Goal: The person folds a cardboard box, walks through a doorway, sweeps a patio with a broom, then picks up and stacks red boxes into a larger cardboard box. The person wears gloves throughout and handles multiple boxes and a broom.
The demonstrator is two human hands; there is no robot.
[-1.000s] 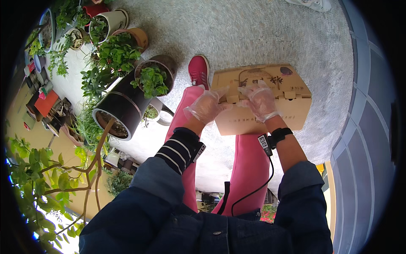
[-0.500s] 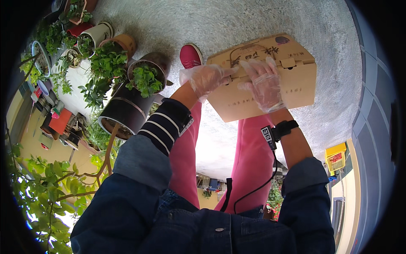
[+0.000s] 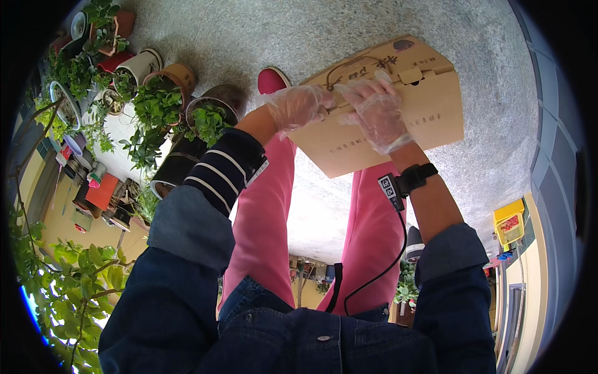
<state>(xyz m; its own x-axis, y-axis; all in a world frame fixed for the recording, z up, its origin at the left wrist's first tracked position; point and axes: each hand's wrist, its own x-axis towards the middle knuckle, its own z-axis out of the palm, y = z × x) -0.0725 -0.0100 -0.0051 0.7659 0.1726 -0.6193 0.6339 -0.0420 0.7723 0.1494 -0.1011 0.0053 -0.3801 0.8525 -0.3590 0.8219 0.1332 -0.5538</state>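
Note:
A brown cardboard box point(image 3: 430, 118) with a tab-locked lid and dark markings lies tilted in front of my legs. My left hand point(image 3: 299, 111), in a clear plastic glove, is closed at the box's left end. Its fingertips curl at the lid's front edge. My right hand point(image 3: 375, 115), gloved the same way, rests over that edge with its fingers stretched and spread on the lid, the thumb pointing towards my left hand. Toward the right, a lid tab point(image 3: 411, 76) sits by a dark slot. Whatever lies inside the box is hidden.
Potted plants point(image 3: 161, 100) line the left side, close to my left forearm. A dark cylindrical pot point(image 3: 180, 162) stands beside them. My red shoe point(image 3: 273, 80) is beyond my left hand. A yellow basket point(image 3: 509, 223) is at the right, near a grey tiled strip point(image 3: 551, 124). A black cable point(image 3: 398, 249) hangs from my right wrist.
The box and both hands appear slightly farther left and up, while the whole view has shifted a little. The right hand's fingers have moved slightly along the lid's edge. The lid remains down.

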